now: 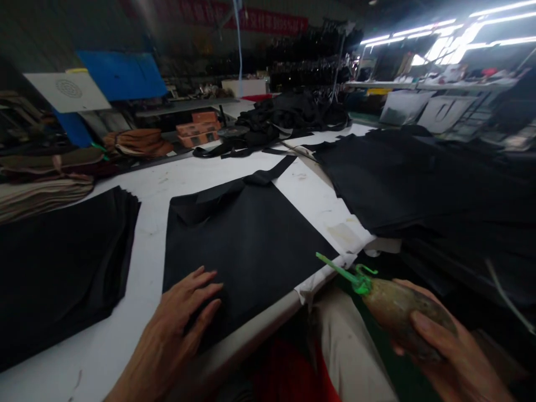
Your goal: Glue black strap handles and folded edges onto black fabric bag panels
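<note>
Fingers (209,290) of left hand (178,324) loosely spread, resting on near-left part of black sheet (247,240). On my feed, right hand (452,349) wraps grimy bottle (402,307), thumb along its side; green nozzle (341,271) points near sheet's right corner. I see sheet on white table (148,206), between 2 dark piles: left stack (62,262), right heap (419,173).

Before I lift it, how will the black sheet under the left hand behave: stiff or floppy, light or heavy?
The black sheet under the left hand will probably flop, since its far edge is folded and rumpled. It looks thin, so likely light for its spread. Its near side lies along the edge of the white table, so it might droop if pulled closer.
</note>
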`<action>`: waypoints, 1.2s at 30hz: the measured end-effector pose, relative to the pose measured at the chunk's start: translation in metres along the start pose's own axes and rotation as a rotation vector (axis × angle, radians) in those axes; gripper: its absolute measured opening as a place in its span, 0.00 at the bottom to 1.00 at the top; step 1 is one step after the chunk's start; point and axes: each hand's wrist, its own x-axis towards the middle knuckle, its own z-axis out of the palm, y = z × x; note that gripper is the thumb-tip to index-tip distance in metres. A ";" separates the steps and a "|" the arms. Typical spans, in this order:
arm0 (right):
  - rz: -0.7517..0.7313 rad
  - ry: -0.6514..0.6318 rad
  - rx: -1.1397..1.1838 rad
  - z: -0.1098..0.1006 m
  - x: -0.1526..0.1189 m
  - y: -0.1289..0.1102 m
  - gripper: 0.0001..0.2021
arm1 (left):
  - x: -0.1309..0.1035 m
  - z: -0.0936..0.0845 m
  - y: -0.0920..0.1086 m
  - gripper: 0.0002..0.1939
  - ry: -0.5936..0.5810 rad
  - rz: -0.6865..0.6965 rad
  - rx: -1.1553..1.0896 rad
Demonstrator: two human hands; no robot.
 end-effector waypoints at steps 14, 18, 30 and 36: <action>-0.027 0.114 -0.201 -0.021 0.036 -0.008 0.30 | 0.029 0.069 0.113 0.16 0.030 0.197 0.101; -0.063 0.113 -0.320 -0.023 0.039 -0.006 0.28 | 0.029 0.071 0.115 0.15 0.094 0.178 0.108; -0.320 0.137 -0.812 -0.024 0.044 -0.017 0.23 | 0.031 0.071 0.114 0.15 0.137 0.241 0.193; -0.343 0.166 -0.931 -0.021 0.045 -0.019 0.25 | 0.030 0.073 0.113 0.16 0.135 0.242 0.182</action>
